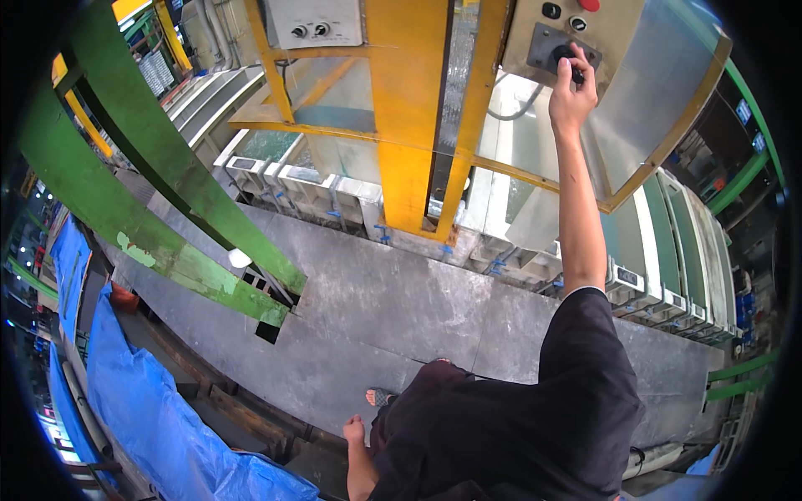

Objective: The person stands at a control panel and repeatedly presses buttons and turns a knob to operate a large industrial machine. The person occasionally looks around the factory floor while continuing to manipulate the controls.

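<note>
My right arm reaches up and forward to a beige control panel (pixel 614 42) at the top right. There my right hand (pixel 573 96) is closed round a black control knob (pixel 562 55) set on a dark grey square plate (pixel 541 46). Its fingers partly cover the knob. Above the plate sit a red button (pixel 590 4), a small round switch (pixel 577 24) and a black switch (pixel 551 11). Low beside my body hangs my left hand (pixel 354 430), its fingers curled in, with nothing visible in it.
A yellow post (pixel 408 100) with clear panels stands ahead. Behind it runs a row of liquid-filled tanks (pixel 535 209). Green beams (pixel 192 259) slant down at left to an opening in the grey metal floor (pixel 401 292). Blue tarpaulin (pixel 150 409) lies at lower left.
</note>
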`<state>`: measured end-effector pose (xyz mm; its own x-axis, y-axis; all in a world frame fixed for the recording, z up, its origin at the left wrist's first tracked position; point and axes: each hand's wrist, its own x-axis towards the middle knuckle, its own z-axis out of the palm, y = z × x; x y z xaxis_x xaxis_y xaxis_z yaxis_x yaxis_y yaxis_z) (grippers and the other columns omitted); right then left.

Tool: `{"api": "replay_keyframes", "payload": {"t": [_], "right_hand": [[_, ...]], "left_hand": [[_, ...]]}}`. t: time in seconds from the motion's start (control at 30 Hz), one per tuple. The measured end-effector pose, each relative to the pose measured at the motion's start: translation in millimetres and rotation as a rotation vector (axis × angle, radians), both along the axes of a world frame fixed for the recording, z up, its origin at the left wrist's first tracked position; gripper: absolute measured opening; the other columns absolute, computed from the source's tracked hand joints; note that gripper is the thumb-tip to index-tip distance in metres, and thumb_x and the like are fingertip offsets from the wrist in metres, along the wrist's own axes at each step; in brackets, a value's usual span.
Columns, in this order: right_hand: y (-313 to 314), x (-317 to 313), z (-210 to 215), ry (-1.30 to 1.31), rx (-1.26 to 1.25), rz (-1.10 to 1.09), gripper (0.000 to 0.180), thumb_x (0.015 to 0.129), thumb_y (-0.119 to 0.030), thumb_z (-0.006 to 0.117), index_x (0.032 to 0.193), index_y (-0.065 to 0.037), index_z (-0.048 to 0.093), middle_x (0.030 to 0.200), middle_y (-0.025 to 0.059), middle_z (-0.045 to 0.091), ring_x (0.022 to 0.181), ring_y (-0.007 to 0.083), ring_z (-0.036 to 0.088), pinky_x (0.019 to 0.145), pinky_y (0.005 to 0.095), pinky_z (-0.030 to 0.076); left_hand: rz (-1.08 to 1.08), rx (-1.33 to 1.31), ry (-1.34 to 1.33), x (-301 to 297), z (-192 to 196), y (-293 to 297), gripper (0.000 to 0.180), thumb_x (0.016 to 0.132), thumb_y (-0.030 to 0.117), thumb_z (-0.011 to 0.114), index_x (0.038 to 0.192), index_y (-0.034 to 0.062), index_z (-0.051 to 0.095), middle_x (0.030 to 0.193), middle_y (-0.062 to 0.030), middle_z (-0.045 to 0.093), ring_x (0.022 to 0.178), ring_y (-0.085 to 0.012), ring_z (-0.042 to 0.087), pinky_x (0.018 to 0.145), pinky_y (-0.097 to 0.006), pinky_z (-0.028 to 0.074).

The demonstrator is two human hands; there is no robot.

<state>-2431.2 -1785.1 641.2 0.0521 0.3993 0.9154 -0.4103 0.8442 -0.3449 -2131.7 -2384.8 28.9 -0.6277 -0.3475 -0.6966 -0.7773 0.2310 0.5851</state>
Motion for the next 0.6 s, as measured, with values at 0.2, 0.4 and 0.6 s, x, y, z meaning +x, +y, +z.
{"api": "replay_keyframes", "payload": {"t": [0.2,0.4,0.6], "right_hand": [[-3,-3,-6,-0.204,0.046,-0.015,0.018,0.088,-0.019,0.049,0.091,-0.002,0.052,0.12,0.0121,0.051,0.123,0.0263,0.037,0.096,0.0334,0.032],[-1,5,-2,-0.359,0.048,-0.042,0.023,0.09,-0.024,0.047,0.097,-0.002,0.049,0.126,0.0116,0.046,0.124,0.0271,0.034,0.098,0.0331,0.03],[-9,14,2,-0.406,0.111,-0.084,0.022,0.088,-0.023,0.049,0.1,-0.004,0.048,0.126,0.0135,0.046,0.124,0.0274,0.035,0.1,0.0355,0.028]], "left_hand": [[0.054,0.079,-0.001,-16,11,-79,0.02,0.082,0.017,0.054,0.086,-0.0021,0.057,0.062,-0.005,0.056,0.052,-0.0122,0.051,0.047,-0.026,0.04],[-0.058,0.093,-0.208,-24,-1,-114,0.019,0.082,0.019,0.053,0.087,0.0009,0.056,0.064,-0.0058,0.056,0.052,-0.0153,0.052,0.044,-0.028,0.038],[-0.21,0.081,-0.151,-68,-1,-100,0.019,0.08,0.017,0.053,0.08,-0.0021,0.057,0.06,-0.0069,0.056,0.049,-0.0156,0.052,0.044,-0.029,0.042]]}}
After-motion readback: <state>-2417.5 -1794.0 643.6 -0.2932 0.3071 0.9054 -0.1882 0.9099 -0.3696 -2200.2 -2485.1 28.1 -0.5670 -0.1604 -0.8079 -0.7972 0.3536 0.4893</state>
